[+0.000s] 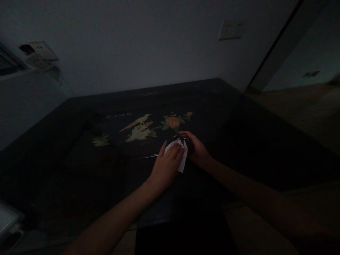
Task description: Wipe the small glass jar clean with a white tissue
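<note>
The scene is dim. My left hand (pixel 167 164) presses a white tissue (pixel 182 156) under its fingers against a small dark object (pixel 186 139). My right hand (pixel 196 148) is wrapped round that dark object from the right and holds it just above the black tabletop (pixel 79 170). What the object is stays hidden in the dark. Both hands meet near the middle of the table, just in front of the painted flower.
The black table carries a painted panel with a pale bird (pixel 136 128) and an orange flower (pixel 172 122). A white wall with a socket plate (pixel 230 29) rises behind. More sockets (pixel 39 53) sit at the left. Wooden floor (pixel 305 106) lies to the right.
</note>
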Available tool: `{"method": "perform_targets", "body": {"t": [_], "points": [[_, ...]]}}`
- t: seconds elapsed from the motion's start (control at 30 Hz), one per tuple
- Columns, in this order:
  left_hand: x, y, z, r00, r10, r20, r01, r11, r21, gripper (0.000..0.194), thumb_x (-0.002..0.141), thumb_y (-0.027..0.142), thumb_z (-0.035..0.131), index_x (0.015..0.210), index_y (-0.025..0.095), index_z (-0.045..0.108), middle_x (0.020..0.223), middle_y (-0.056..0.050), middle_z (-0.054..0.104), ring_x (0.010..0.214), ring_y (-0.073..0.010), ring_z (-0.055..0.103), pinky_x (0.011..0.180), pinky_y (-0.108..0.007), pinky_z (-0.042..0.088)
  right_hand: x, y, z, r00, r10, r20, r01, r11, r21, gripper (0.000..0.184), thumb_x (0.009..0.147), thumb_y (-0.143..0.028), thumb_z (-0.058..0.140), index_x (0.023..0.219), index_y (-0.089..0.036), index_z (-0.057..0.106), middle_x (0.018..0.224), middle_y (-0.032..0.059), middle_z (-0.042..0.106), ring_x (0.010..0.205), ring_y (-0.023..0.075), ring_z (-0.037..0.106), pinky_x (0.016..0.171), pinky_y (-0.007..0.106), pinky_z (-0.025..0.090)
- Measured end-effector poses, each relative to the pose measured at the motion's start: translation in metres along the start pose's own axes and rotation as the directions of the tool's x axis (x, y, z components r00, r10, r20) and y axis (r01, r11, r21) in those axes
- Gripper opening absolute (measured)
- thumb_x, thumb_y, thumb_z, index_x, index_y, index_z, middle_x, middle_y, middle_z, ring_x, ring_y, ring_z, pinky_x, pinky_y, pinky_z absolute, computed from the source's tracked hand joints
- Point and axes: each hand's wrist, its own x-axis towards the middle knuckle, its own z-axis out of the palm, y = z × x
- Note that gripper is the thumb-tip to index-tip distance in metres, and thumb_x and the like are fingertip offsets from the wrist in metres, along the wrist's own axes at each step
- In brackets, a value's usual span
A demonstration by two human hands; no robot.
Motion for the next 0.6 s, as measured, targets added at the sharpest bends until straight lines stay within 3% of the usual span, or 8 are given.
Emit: {"method": "perform_targets", "body": {"t": [0.13, 0.27, 0.4, 0.5, 0.6], "points": [[0.000, 0.003, 0.000, 1.000, -0.015, -0.008, 0.014, 0.994, -0.106, 0.050, 0.079, 0.010, 0.050, 0.128, 0.014, 0.048, 0.127, -0.012, 0.058, 0.123, -0.0257, 0.050, 0.115, -0.050, 0.020, -0.002, -0.001, 0.001, 1.000, 0.001, 0.004, -0.001, 1.000, 0.000, 0.022, 0.082, -0.042, 0.055, 0.092, -0.026, 0.065, 0.085, -0.0016, 0.071, 0.078, 0.0159, 0.064, 0.077, 0.030, 0.048], [0.000, 0.010, 0.005, 0.996, -0.087, -0.023, 0.074, 0.940, -0.332, 0.041, 0.083, 0.011, 0.045, 0.123, 0.016, 0.049, 0.121, -0.010, 0.062, 0.120, -0.0231, 0.051, 0.115, -0.052, 0.019, -0.004, -0.003, 0.003, 1.000, 0.011, -0.014, -0.011, 1.000, -0.002, 0.022, 0.083, -0.042, 0.054, 0.092, -0.025, 0.065, 0.086, -0.0009, 0.072, 0.076, 0.0162, 0.065, 0.076, 0.030, 0.049], [0.000, 0.017, 0.008, 0.976, -0.216, 0.006, 0.169, 0.746, -0.644, 0.040, 0.083, 0.014, 0.048, 0.123, 0.017, 0.047, 0.127, -0.012, 0.058, 0.125, -0.0240, 0.048, 0.112, -0.053, 0.026, -0.005, -0.005, 0.005, 1.000, -0.005, -0.016, 0.005, 1.000, -0.018, 0.022, 0.084, -0.042, 0.053, 0.092, -0.025, 0.065, 0.088, 0.0001, 0.072, 0.080, 0.0185, 0.066, 0.079, 0.033, 0.049], [0.000, 0.019, 0.009, 0.971, -0.240, 0.004, 0.145, 0.575, -0.805, 0.043, 0.082, 0.014, 0.049, 0.125, 0.017, 0.046, 0.130, -0.011, 0.056, 0.126, -0.0236, 0.048, 0.108, -0.046, 0.036, -0.005, -0.005, 0.005, 1.000, -0.011, -0.016, 0.010, 1.000, -0.015, 0.022, 0.084, -0.041, 0.052, 0.092, -0.025, 0.064, 0.090, 0.0003, 0.072, 0.080, 0.0196, 0.067, 0.078, 0.035, 0.050], [0.001, 0.018, 0.011, 0.976, -0.212, -0.041, 0.084, 0.551, -0.830, 0.042, 0.083, 0.014, 0.048, 0.125, 0.016, 0.046, 0.131, -0.012, 0.055, 0.125, -0.0240, 0.048, 0.108, -0.045, 0.037, -0.006, -0.004, 0.004, 1.000, 0.001, -0.004, -0.001, 1.000, -0.028, 0.023, 0.085, -0.042, 0.051, 0.095, -0.025, 0.064, 0.094, 0.0004, 0.072, 0.080, 0.0195, 0.067, 0.076, 0.035, 0.050]]}}
